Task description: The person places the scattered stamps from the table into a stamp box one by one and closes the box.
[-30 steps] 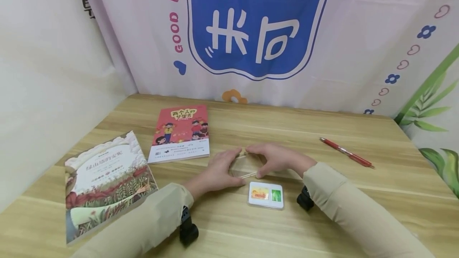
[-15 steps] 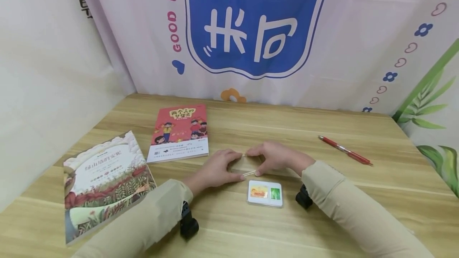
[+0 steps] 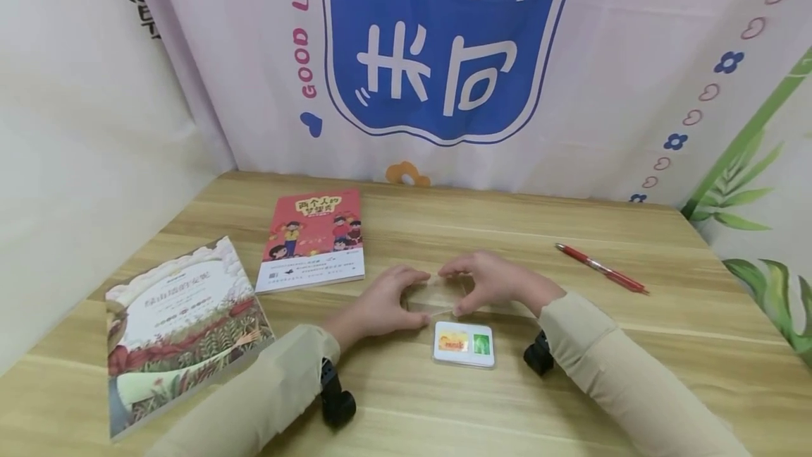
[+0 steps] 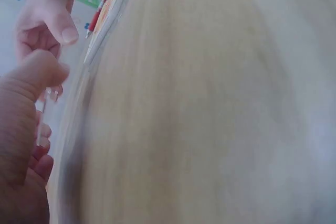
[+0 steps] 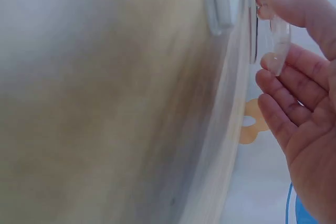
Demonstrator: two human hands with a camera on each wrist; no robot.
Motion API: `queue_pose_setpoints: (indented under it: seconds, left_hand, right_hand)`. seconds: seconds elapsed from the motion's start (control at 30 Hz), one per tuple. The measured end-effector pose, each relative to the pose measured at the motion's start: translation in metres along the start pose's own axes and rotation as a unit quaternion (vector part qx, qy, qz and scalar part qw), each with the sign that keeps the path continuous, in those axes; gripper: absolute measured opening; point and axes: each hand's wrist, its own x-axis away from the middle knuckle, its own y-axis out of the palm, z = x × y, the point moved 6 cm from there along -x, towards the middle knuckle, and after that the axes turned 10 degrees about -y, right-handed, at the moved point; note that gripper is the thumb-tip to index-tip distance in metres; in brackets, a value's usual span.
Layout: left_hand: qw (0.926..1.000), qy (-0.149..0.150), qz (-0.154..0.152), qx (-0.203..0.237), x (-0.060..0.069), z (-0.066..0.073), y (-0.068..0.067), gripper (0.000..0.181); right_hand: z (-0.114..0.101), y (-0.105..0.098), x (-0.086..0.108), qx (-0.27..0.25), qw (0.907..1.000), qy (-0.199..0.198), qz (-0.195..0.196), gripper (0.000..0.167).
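A clear, thin plastic cover (image 3: 436, 296) spans the gap between my two hands in the head view. My left hand (image 3: 383, 302) holds its left side with thumb and fingers, and my right hand (image 3: 497, 284) holds the right side. In the right wrist view the cover (image 5: 282, 51) shows a raised edge between thumb and fingers; in the left wrist view only a thin edge of the cover (image 4: 42, 121) shows. Just in front of the hands lies a small white rectangular box (image 3: 464, 344) with a yellow-orange picture and a green one on top.
A red book (image 3: 311, 238) lies behind my left hand. Further left is a book with an illustrated plant cover (image 3: 187, 330). A red pen (image 3: 601, 269) lies to the right on the wooden table (image 3: 419, 407). A printed curtain (image 3: 571, 90) hangs behind the table.
Both hands keep their hold on the clear cover. Its front edge looked tilted half a second ago and now lies more level. The head view has shifted slightly.
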Motion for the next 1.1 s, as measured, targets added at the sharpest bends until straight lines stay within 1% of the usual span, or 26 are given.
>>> queue_pose_setpoints:
  seconds: [0.1, 0.17, 0.33, 0.47, 0.57, 0.8, 0.93, 1.0, 1.1]
  left_hand:
    - [0.9997, 0.006, 0.011, 0.022, 0.002, 0.001, 0.0, 0.069]
    - [0.9992, 0.016, 0.017, 0.033, 0.003, 0.003, -0.001, 0.068]
    - [0.9973, 0.041, 0.024, 0.056, 0.008, 0.008, -0.001, 0.064]
    - [0.995, 0.064, 0.02, 0.073, 0.012, 0.014, 0.002, 0.062]
    - [0.9936, 0.078, 0.015, 0.08, 0.014, 0.018, 0.004, 0.062]
    - [0.9935, 0.075, 0.002, 0.086, 0.018, 0.021, 0.012, 0.061]
    - [0.992, 0.075, -0.012, 0.101, 0.019, 0.024, 0.017, 0.062]
    - [0.9913, 0.074, -0.019, 0.107, 0.02, 0.025, 0.019, 0.062]
    - [0.9907, 0.072, -0.032, 0.111, 0.021, 0.026, 0.023, 0.062]
  right_hand:
    - [-0.001, 0.0, 0.005, -0.032, 0.9993, 0.005, 0.021, 0.062]
    - [-0.003, 0.0, 0.01, -0.041, 0.9983, 0.006, 0.042, 0.061]
    - [-0.011, 0.001, 0.023, -0.037, 0.9952, 0.005, 0.091, 0.061]
    - [-0.016, 0.002, 0.034, -0.036, 0.993, 0.005, 0.112, 0.062]
    - [-0.017, 0.004, 0.042, -0.041, 0.9916, 0.011, 0.122, 0.061]
    - [-0.016, 0.013, 0.058, -0.075, 0.9866, 0.026, 0.143, 0.06]
    - [-0.015, 0.017, 0.067, -0.088, 0.9831, 0.034, 0.157, 0.06]
    - [-0.016, 0.019, 0.07, -0.087, 0.9821, 0.031, 0.164, 0.06]
    - [-0.017, 0.022, 0.076, -0.103, 0.9796, 0.043, 0.167, 0.062]
